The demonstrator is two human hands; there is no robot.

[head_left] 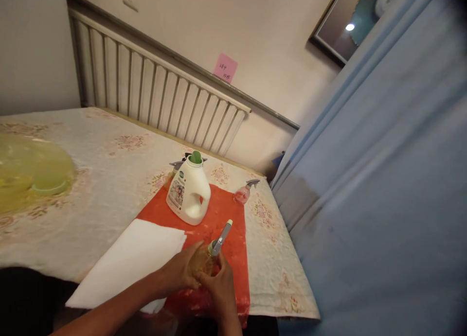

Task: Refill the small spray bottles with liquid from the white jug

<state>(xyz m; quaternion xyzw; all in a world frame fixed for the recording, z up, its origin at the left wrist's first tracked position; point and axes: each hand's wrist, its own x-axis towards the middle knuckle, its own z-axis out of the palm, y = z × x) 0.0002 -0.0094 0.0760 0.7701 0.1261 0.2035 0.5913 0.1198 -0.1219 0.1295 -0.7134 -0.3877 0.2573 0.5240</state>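
Both hands are closed around a small clear spray bottle [202, 261] with a grey and pale-green spray head, its nozzle tilted up to the right. My left hand [182, 268] wraps its left side, and my right hand [221, 285] grips the right side and lower part. Beneath lies a red cloth or sheet [235, 238]. A folded white cloth [131, 258] spreads out left of the bottle, under my left forearm. Just beyond my hands stands a large cream jug [191, 192] with a handle and something green in its mouth.
A pink spray bottle [242, 195] stands at the red sheet's far right corner. Another grey spray head [177, 165] shows partly behind the jug. At left lies a yellowish transparent bag [32, 170]. A radiator [156, 90] lines the wall; a blue curtain [372, 180] hangs at right.
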